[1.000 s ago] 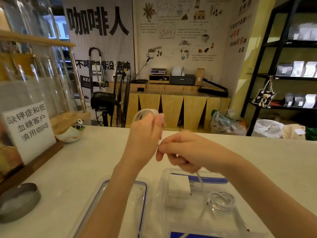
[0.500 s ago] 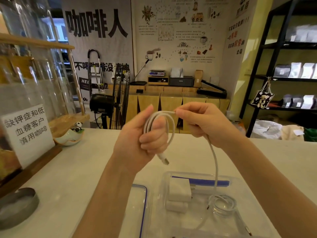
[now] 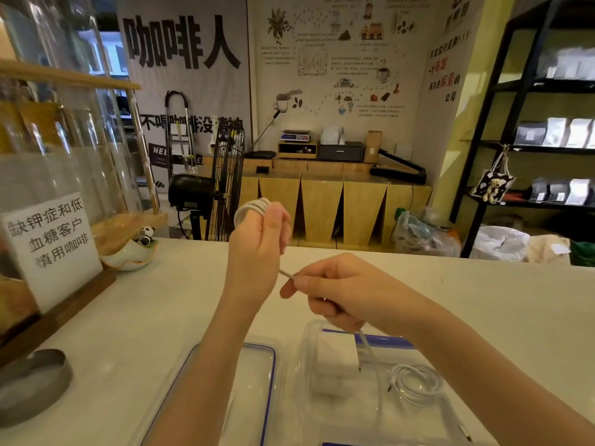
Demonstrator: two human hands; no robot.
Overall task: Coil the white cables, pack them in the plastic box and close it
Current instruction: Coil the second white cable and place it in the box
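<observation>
Left hand (image 3: 257,239) raised above the counter (image 3: 161,317), fingers curled closed around several loops of white cable (image 3: 252,209). Right hand (image 3: 341,291) lower, pinching the cable's loose run between thumb and forefinger. Below, open plastic box (image 3: 309,349) holding a second coiled cable (image 3: 415,383), lid (image 3: 257,381) just left.

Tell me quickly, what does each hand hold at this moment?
Left hand: closed, holding the coiled loops of the white cable.
Right hand: closed, pinching the free length of the same cable.
</observation>
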